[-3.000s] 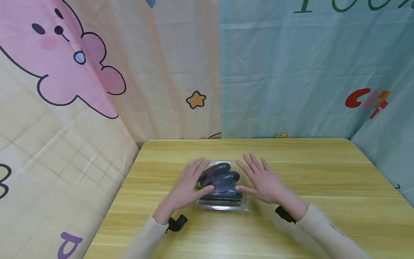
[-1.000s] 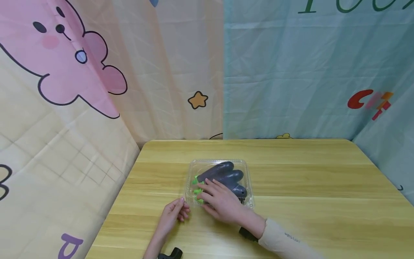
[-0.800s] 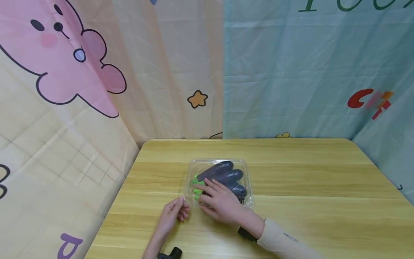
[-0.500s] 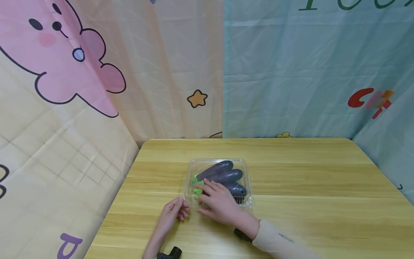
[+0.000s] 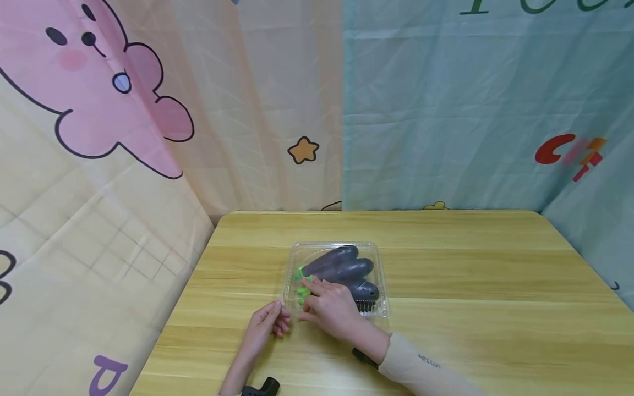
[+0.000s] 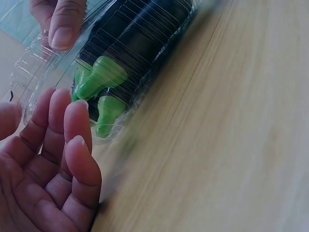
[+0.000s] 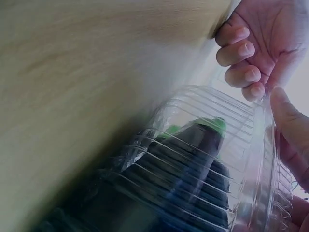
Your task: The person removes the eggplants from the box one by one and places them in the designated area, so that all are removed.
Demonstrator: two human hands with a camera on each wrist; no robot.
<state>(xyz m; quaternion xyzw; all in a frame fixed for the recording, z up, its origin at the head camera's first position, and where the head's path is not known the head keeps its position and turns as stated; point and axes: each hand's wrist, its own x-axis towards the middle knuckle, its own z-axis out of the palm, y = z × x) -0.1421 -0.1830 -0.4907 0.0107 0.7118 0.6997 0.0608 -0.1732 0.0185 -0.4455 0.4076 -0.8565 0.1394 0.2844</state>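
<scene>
A clear plastic clamshell box [image 5: 382,283] lies on the table with dark purple eggplants [image 5: 330,260] inside. Their green caps [image 6: 102,77] point left. At the near left corner of the box, my left hand [image 5: 264,323] pinches the rim between thumb and index finger, the other fingers loosely curled. My right hand [image 5: 335,309] reaches over the front of the lid, fingers bent on top. In the right wrist view its thumb [image 7: 289,116] presses the rim close to the left fingertips, with fingers partly hidden behind the clear plastic. The lid appears to be down.
The wooden table [image 5: 470,275] extends around the box. Behind it hang printed curtains, one beige [image 5: 267,110] and one blue [image 5: 436,110]. A black wrist camera [image 5: 262,387] shows at the left wrist.
My hands have gone from lying beside the box to its near left corner. Lately the right hand has shifted slightly left and its fingers have drawn in; the left hand has stayed put.
</scene>
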